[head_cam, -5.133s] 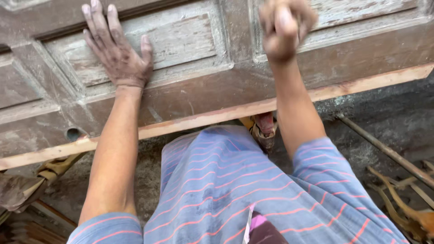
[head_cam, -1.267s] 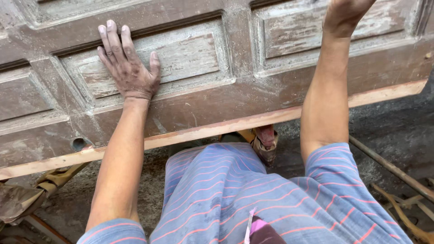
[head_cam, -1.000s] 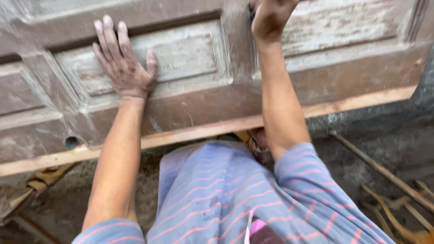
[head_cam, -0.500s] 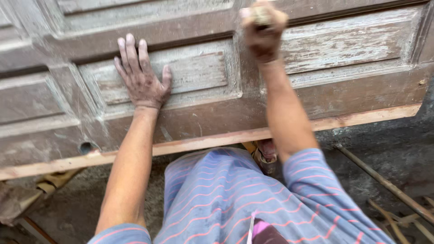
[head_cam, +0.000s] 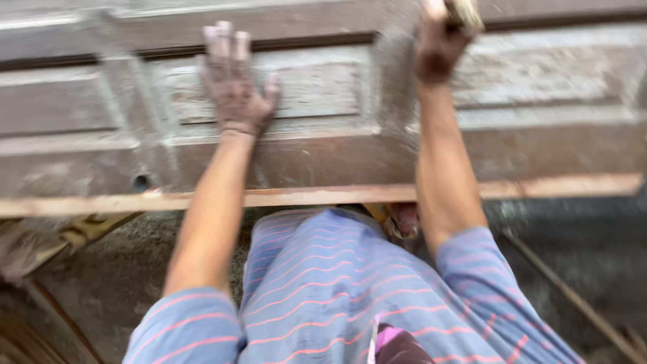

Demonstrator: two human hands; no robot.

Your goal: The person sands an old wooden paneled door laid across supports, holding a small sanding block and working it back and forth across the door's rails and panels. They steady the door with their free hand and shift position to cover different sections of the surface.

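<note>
A worn, brown panelled wooden door [head_cam: 323,155] lies flat across the upper half of the view, its pale bare edge running from nine o'clock to three o'clock. The left hand [head_cam: 236,87] rests palm down on a recessed panel at about eleven o'clock, fingers spread apart and dusty. The right hand [head_cam: 441,40], at one o'clock, is clenched around a small tan block [head_cam: 465,12] pressed against the door's surface; the picture is blurred there, so the block's kind cannot be told. A blue shirt with pink stripes [head_cam: 337,296] fills six o'clock.
</note>
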